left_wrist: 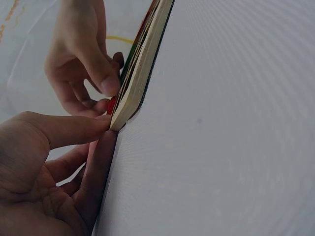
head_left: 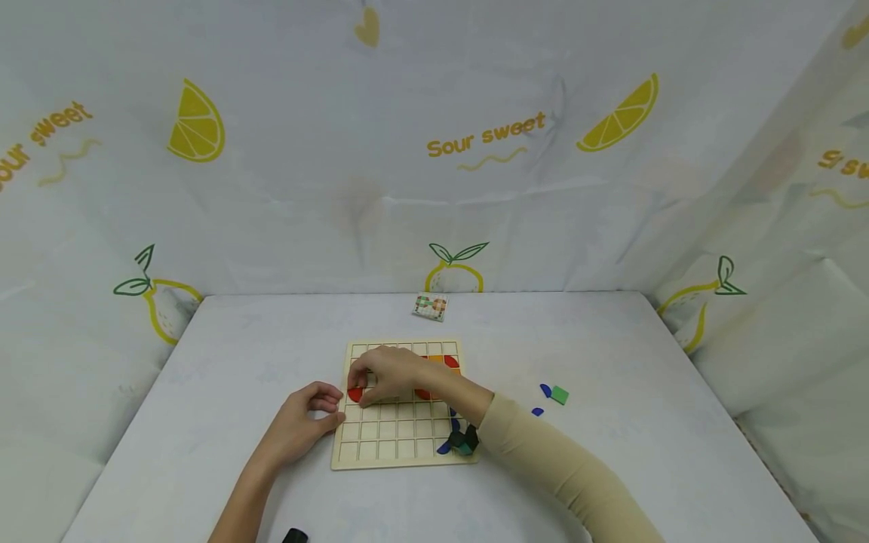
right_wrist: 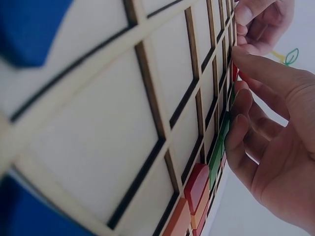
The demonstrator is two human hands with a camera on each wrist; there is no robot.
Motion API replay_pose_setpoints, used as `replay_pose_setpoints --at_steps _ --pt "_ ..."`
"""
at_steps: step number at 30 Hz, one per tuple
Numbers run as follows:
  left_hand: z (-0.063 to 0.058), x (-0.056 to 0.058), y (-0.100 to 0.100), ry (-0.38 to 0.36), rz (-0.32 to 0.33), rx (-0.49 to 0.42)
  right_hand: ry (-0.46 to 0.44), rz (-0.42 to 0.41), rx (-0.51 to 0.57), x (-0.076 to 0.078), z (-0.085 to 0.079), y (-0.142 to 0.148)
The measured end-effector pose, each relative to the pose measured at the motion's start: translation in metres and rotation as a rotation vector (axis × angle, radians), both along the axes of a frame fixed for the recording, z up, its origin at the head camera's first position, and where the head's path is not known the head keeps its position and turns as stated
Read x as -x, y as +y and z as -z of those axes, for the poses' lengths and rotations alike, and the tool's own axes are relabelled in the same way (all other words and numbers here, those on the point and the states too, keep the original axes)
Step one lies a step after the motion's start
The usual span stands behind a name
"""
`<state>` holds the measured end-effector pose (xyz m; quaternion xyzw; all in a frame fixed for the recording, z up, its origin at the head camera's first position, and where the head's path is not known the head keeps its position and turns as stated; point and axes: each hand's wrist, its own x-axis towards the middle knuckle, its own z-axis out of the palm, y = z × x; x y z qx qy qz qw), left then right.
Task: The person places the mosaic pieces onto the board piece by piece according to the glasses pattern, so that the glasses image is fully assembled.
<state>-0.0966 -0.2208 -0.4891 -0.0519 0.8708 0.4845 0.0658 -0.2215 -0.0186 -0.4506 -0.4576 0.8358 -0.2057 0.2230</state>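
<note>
A pale wooden grid board (head_left: pixel 387 452) lies on the table, its left edge pinched between the thumb and forefinger of my left hand (head_left: pixel 299 422). My right hand (head_left: pixel 390 372) reaches across the board and pinches a red curved tile (head_left: pixel 355 395) at a left-side cell. In the left wrist view the red tile (left_wrist: pixel 111 104) shows at the right hand's fingertips, close to the left thumb. Red and orange tiles (head_left: pixel 437 359) sit in cells at the upper right. A green tile (right_wrist: pixel 219 152) shows in the right wrist view. My right hand and forearm hide the middle rows.
Loose dark blue and green tiles (head_left: pixel 459 441) lie on the board's lower right corner. To its right are a green square tile (head_left: pixel 560 395) and two blue curved tiles (head_left: pixel 545 390). A small pattern card (head_left: pixel 431 306) lies behind the board. A black object (head_left: pixel 295 535) shows at the front.
</note>
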Motion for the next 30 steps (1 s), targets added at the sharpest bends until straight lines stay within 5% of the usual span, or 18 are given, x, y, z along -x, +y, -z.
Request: replay_pose_setpoints --at_steps 13,30 --pt "0.001 0.002 0.001 -0.014 -0.019 0.014 -0.073 -0.028 0.128 0.007 -0.006 0.021" --pt "0.001 0.002 0.004 -0.011 -0.034 0.025 -0.105 0.092 0.193 0.009 -0.036 0.084"
